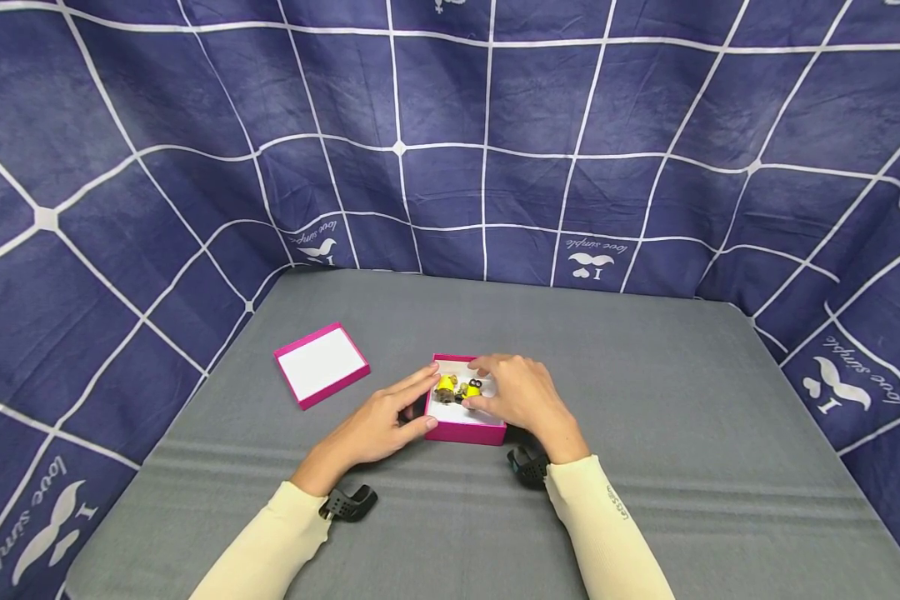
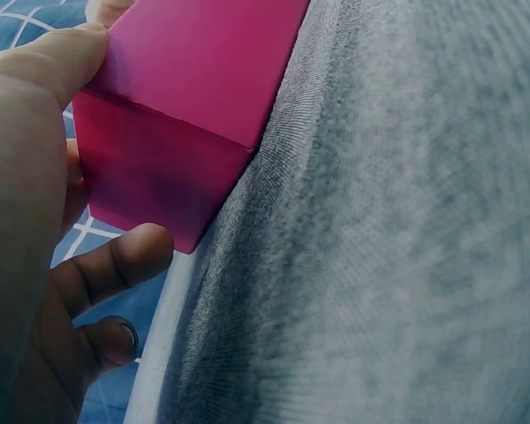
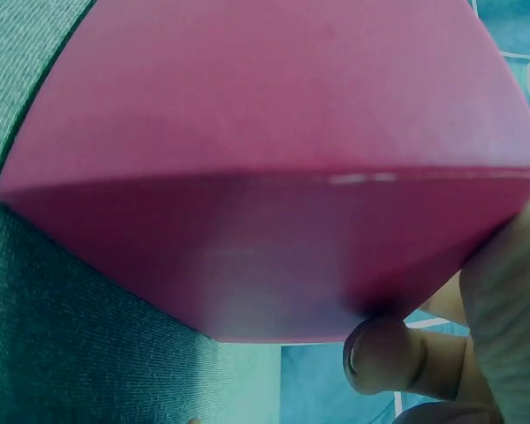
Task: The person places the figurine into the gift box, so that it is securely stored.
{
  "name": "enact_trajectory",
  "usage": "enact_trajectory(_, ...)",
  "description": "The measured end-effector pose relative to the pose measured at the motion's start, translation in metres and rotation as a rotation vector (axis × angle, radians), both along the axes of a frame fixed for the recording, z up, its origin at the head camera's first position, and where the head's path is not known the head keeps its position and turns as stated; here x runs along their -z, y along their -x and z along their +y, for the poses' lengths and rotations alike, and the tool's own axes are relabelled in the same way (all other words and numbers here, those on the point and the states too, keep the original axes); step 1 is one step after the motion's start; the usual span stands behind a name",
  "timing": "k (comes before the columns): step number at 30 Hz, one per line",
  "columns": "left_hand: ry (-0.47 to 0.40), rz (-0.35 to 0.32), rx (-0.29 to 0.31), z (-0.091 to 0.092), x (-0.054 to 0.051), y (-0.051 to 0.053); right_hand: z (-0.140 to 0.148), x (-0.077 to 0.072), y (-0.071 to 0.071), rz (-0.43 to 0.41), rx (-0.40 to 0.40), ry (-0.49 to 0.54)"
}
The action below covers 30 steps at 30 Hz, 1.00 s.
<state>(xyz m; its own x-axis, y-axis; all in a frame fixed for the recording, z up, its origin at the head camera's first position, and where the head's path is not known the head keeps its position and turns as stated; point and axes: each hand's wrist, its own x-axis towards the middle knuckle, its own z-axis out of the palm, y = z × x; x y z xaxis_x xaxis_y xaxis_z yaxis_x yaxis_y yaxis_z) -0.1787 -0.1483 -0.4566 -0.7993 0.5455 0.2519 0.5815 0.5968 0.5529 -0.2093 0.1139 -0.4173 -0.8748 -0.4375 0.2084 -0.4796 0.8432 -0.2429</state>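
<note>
In the head view, an open pink box [image 1: 467,432] with a white inside stands mid-table. Two small yellow toy figures lie in it: a left toy figure [image 1: 446,388], and a right toy figure [image 1: 473,388] with big dark-rimmed eyes. My left hand [image 1: 381,423] grips the box's left side, thumb by the near corner and fingers along the left rim. Reaching over the right rim, my right hand [image 1: 521,397] holds the right toy figure between thumb and fingers; the exact contact is partly hidden. Both wrist views show the box's pink outer walls, not its contents.
The shallow pink lid [image 1: 322,365] lies upturned to the left of the box, its white inside showing. Grey cloth [image 1: 645,417] covers the table. A blue curtain [image 1: 540,100] with white lines hangs behind and at both sides. Each wrist carries a black device.
</note>
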Motion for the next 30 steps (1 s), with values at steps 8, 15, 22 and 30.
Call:
enact_trajectory(8,-0.008,0.014,0.010,0.000,0.000,0.000,0.004,-0.001,0.000,0.060,-0.019,0.063)
enact_trajectory(15,-0.027,0.043,0.025,-0.001,0.002,0.001,0.005,-0.005,0.001,0.126,-0.072,0.131)
enact_trajectory(22,-0.009,0.030,0.012,0.001,0.001,0.002,0.012,-0.011,0.002,0.119,-0.110,0.229)
enact_trajectory(30,-0.011,0.014,0.001,-0.002,0.001,0.001,0.024,-0.016,0.005,0.097,-0.126,0.312)
